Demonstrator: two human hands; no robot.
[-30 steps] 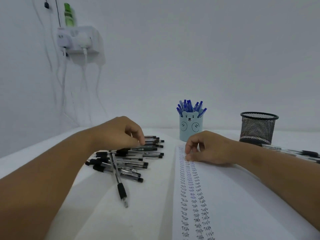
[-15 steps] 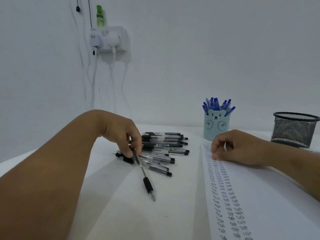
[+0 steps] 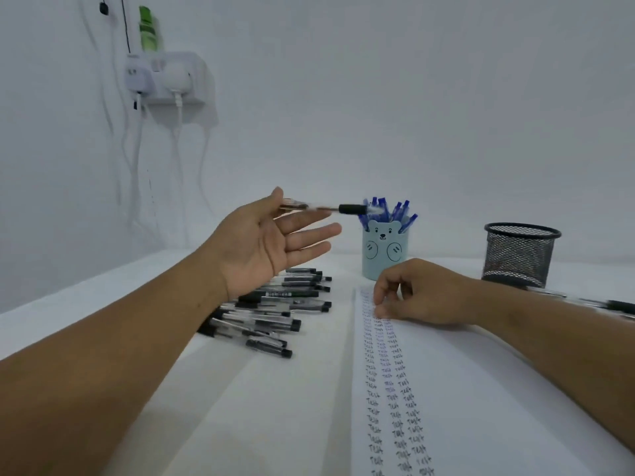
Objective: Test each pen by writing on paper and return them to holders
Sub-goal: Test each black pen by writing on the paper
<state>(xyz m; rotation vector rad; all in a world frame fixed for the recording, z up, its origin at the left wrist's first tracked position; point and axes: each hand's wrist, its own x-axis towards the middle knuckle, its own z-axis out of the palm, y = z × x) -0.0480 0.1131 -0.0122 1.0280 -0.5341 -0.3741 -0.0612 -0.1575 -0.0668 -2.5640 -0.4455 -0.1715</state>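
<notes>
My left hand is raised palm up above the table and pinches a black pen between thumb and forefinger, the other fingers stretched out. The pen lies level in the air, its blurred tip pointing right, close to the blue pens in the light-blue bear holder. Below my left wrist lies a pile of several black pens. My right hand rests on the white paper with loosely curled fingers and holds nothing. Columns of small written words run down the paper's left side.
A black mesh holder stands at the back right, and a few more black pens lie behind my right forearm. A wall socket shelf with plugs, hanging cables and a green bottle is on the wall at left.
My left hand took one pen from the pile, lifted it off the table and turned palm up, swinging the pen toward the blue holder. My right hand stayed on the paper.
</notes>
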